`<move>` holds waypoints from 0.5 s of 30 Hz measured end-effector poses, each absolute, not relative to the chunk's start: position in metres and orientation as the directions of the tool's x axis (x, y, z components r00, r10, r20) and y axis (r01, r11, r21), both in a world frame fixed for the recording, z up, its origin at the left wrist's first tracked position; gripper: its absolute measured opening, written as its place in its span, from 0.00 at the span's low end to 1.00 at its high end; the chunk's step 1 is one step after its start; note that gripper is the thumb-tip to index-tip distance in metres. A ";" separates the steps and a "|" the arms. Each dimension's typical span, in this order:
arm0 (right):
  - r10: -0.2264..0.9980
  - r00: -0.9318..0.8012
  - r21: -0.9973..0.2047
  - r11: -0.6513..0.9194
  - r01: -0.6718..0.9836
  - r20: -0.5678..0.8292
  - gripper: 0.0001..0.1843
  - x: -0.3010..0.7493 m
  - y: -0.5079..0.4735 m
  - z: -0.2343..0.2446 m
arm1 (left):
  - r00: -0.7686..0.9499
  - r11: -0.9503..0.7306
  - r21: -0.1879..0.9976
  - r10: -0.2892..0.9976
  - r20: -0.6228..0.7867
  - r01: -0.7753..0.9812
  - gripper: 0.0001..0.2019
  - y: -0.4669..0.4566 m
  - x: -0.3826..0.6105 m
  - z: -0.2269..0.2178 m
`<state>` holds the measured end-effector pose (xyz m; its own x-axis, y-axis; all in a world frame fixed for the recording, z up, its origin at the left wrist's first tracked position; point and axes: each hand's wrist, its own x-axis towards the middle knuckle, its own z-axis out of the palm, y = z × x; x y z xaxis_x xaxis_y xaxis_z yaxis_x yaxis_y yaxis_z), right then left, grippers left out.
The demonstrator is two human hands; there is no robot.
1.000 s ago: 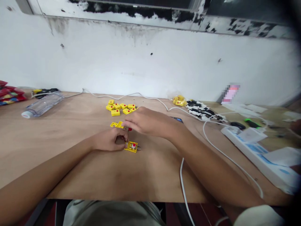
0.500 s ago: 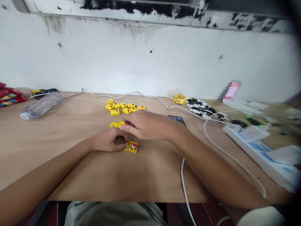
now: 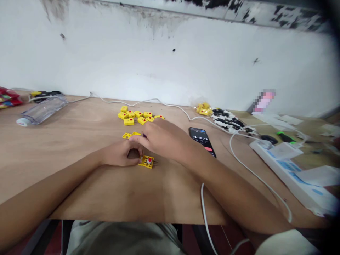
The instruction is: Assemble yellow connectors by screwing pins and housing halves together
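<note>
My left hand (image 3: 119, 154) rests on the wooden table (image 3: 79, 177) with its curled fingers at the left edge of a yellow connector block (image 3: 146, 162), which has a red dot and metal pins pointing right. My right hand (image 3: 162, 139) hovers just above, its fingertips near a flat yellow piece (image 3: 130, 135). Something small and dark shows at those fingers, too hidden to name. Farther back lies a loose group of several yellow red-dotted connector blocks (image 3: 129, 121).
A phone (image 3: 202, 141) showing a timer lies right of my hands. A white power strip (image 3: 276, 156), white cables (image 3: 252, 173), a black-and-white connector bunch (image 3: 228, 122), a plastic bottle (image 3: 42, 109) and red packets (image 3: 7, 98) stand around the table.
My right hand has moved left and lower, closer to my left hand, uncovering more of the phone. The view has tilted slightly. The yellow block stays under my left fingers.
</note>
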<state>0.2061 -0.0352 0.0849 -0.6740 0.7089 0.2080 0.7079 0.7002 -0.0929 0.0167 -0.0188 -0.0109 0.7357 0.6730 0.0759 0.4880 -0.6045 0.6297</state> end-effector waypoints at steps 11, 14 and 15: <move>0.476 -0.863 -0.290 0.861 0.418 0.168 0.10 0.223 -0.018 0.092 | 0.757 -0.642 0.624 0.642 0.119 0.446 0.08 -0.018 0.018 -0.008; 0.495 -0.849 -0.289 0.853 0.435 0.185 0.08 0.224 -0.015 0.094 | 0.762 -0.647 0.619 0.637 0.116 0.446 0.07 -0.018 0.018 -0.006; 0.509 -0.840 -0.287 0.847 0.449 0.190 0.09 0.223 -0.016 0.094 | 0.763 -0.645 0.621 0.636 0.114 0.446 0.07 -0.018 0.018 -0.007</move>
